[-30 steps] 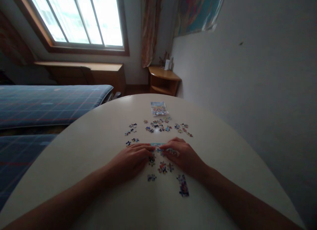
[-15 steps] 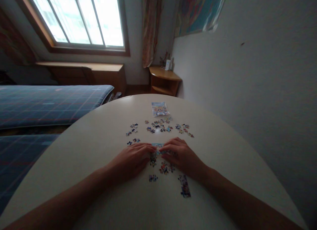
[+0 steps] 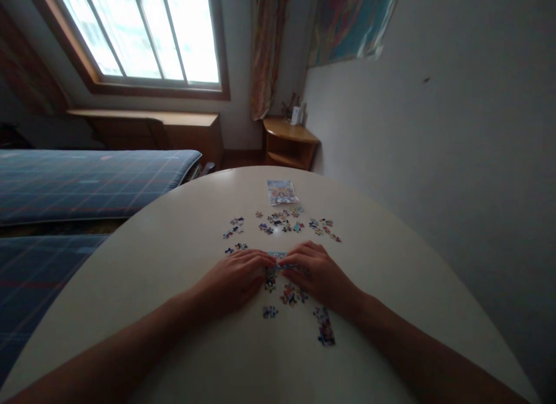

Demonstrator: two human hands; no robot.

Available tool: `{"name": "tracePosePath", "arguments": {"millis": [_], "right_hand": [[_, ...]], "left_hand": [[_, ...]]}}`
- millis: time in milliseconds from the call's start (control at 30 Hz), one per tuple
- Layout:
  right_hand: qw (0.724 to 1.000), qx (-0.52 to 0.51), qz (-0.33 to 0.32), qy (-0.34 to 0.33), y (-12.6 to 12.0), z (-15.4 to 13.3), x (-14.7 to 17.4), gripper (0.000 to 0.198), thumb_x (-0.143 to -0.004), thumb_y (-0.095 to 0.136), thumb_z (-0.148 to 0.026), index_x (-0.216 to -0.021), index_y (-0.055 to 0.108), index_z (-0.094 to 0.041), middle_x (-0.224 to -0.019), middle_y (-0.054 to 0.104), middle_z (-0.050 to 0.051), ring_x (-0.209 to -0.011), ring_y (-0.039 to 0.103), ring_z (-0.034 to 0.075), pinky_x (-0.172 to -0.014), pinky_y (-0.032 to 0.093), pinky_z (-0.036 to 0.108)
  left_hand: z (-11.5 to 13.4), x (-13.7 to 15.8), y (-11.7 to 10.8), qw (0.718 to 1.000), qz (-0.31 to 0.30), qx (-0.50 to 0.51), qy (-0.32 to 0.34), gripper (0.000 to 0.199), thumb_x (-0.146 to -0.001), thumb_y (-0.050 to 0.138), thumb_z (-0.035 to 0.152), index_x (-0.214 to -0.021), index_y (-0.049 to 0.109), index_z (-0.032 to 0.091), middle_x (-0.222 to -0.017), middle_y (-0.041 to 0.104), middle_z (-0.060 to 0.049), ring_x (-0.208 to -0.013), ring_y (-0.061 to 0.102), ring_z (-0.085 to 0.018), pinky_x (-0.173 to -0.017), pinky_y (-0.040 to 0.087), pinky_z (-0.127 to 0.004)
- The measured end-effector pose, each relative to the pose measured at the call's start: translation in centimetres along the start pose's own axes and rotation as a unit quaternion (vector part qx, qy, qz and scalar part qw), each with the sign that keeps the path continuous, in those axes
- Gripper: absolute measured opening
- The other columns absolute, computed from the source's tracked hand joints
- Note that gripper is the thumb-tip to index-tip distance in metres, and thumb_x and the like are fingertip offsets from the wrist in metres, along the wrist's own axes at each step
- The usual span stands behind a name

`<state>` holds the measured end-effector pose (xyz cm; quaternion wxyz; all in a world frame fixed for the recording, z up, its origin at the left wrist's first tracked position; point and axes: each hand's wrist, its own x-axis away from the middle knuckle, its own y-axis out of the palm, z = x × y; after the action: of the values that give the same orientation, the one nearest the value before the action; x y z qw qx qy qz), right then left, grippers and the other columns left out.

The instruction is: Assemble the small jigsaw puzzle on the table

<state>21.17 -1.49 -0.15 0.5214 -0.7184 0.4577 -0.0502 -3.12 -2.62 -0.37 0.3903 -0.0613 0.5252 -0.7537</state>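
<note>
Both hands meet over a partly joined jigsaw puzzle section (image 3: 278,255), bluish along its far edge. My left hand (image 3: 243,275) has its fingers together, their tips pressed on the section's left side. From the right, my right hand (image 3: 316,273) curls thumb and fingers over the other side, hiding much of it. Joined pieces (image 3: 270,281) run toward me below the fingertips. Beside them lies a reddish cluster of pieces (image 3: 292,294). Nearer to me are a small joined pair (image 3: 270,312) and a dark joined strip (image 3: 325,327), close to my right wrist.
A round-edged white table (image 3: 182,241) carries everything. Loose pieces (image 3: 281,219) lie scattered beyond my hands, with more groups at left (image 3: 234,228) and right (image 3: 324,226). Behind them is a printed picture packet (image 3: 281,193). A wall (image 3: 434,160) stands at the right.
The view has shifted very slightly. Both hands stay on the puzzle section, with my left fingertips perhaps a touch closer to the right hand. The other pieces lie as before.
</note>
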Motion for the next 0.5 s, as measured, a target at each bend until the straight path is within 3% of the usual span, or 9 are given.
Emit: {"name": "tracePosePath", "arguments": {"millis": [500], "right_hand": [[1.0, 0.004, -0.005, -0.003, -0.13, -0.1, 0.05, 0.015, -0.09, 0.067, -0.027, -0.104, 0.071, -0.026, -0.098, 0.072, 0.004, -0.098, 0.062, 0.02, -0.089, 0.046, 0.038]], "left_hand": [[0.12, -0.02, -0.2, 0.999, -0.007, -0.028, 0.029, 0.035, -0.093, 0.051, 0.016, -0.127, 0.055, 0.024, -0.128, 0.062, -0.007, -0.115, 0.058, -0.021, -0.099, 0.048, -0.041]]}}
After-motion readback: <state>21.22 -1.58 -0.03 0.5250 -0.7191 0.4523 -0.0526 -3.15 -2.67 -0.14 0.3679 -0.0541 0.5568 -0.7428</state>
